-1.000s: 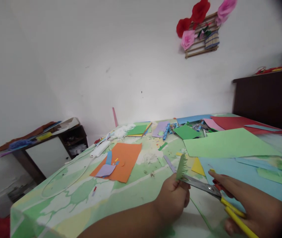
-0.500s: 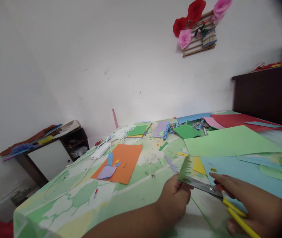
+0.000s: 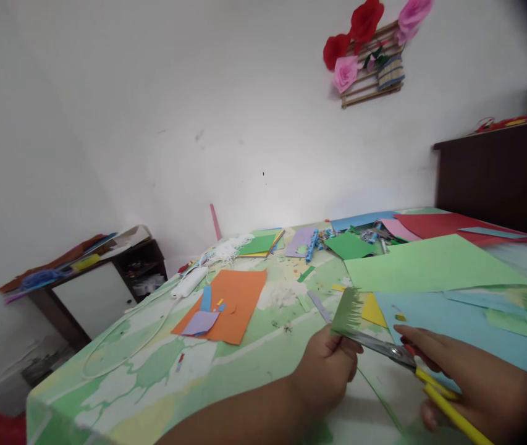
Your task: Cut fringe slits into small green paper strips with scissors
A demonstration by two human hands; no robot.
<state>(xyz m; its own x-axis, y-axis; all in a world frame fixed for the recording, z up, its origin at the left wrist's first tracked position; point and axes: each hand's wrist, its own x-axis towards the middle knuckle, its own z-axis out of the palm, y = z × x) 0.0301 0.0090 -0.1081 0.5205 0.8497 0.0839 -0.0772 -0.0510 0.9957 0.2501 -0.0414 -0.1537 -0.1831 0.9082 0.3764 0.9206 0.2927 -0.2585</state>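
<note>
My left hand [image 3: 325, 364] pinches the lower end of a green paper piece [image 3: 345, 311], whose right edge is cut into a fringe of thin strips. Yellow-handled scissors [image 3: 395, 353] are in my right hand [image 3: 471, 380], with the fingers around the handles. The blades point left and reach the lower part of the green paper, close to my left fingertips. Whether the blades are fully closed is hard to make out. Behind the blades lie a yellow paper scrap [image 3: 373, 311] and a light blue sheet [image 3: 471, 330].
A patterned cloth covers the table [image 3: 143, 389]. On it lie an orange sheet [image 3: 240, 309] with scraps, a light green sheet [image 3: 434, 266], a red sheet [image 3: 467, 228] and a white power strip [image 3: 189, 282] with a cable. A small cabinet [image 3: 91, 296] stands at left.
The green paper has turned slightly, so its fringe shows broader and faces the camera more. Both hands and the scissors stay almost in place.
</note>
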